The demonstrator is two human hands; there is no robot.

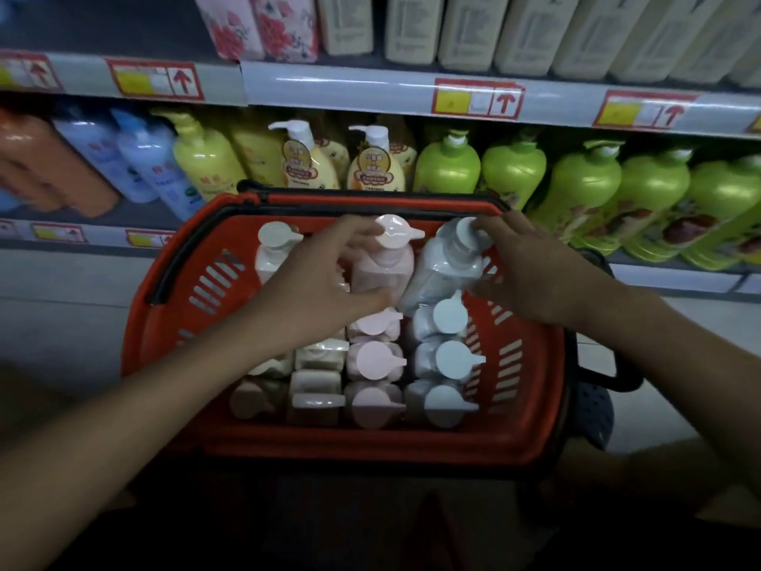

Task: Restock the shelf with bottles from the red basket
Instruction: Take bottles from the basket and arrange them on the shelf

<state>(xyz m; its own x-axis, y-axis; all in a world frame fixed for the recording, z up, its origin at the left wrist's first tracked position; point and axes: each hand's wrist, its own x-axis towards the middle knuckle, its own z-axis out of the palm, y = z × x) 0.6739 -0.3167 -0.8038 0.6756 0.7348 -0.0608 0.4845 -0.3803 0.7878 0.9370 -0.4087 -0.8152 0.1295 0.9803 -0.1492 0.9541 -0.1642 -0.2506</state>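
Metal shelving (412, 90) with a smooth grey lip spans the far wall; red-and-yellow price tags (477, 98) sit along its front edge. On the tier behind the basket stand glossy green pump bottles (584, 187) at the right end, two yellow ones with white pumps (374, 166) near the middle, and blue and orange ones to the left, blurred. Cream rectangular bottles (465, 30) line the tier above.

The red basket (173, 323), moulded plastic with slotted walls and black handles folded down along its rim, sits below the shelf front. It holds squarish pump bottles packed in rows: cream along the left wall, pink in the middle, pale blue along the right wall, each with a flat round pump top.

At the basket's far edge, the left hand (329, 282) grips the pink bottle (385, 261) round its body. The right hand (531, 269) grips the pale blue bottle (447, 261), fingertips on its pump top, thumb against its side; this bottle leans leftward.
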